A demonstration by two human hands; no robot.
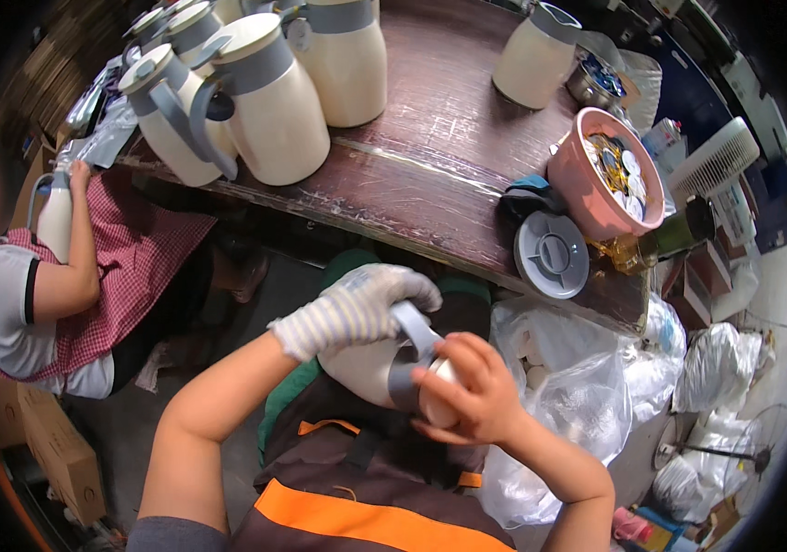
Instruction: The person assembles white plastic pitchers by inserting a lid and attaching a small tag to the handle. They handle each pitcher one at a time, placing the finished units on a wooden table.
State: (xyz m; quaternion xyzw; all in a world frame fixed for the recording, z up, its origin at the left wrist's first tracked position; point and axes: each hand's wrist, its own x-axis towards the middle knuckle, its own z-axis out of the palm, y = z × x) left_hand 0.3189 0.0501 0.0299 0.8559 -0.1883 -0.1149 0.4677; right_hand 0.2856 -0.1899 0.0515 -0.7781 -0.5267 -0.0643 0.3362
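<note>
- Counter: dark brown, glossy, surface scuffed; near edge worn.
- Co-worker in a red checked apron, off the counter's left end; with one hand on a slim cream vessel.
- Clear plastic bag, below the counter's right near edge; pale round pieces inside, partly blurred by the film.
- Cluster of cream jugs with grey collars and handles, upright on the counter's left part.
- Lone cream jug, upright on the counter's far right part.
- Held jug, cream with grey collar: below the counter's near edge, over the lap, tipped on its side, top end toward the counter's right.
- Pink tub of mixed small parts, on the counter's right end.
- Right hand, bare, below the counter: fingers wrapped about the held jug's top end.
- Left hand, in a striped glove, below the counter: fingers curled at the handle; cannot tell whether pinching it.
- Grey round disc, beside the tub at the counter's near edge.
- Grey handle of the held jug, below the counter, between both hands.
- White round cap, below the counter, at the held jug's top, partly covered by right fingers.
</note>
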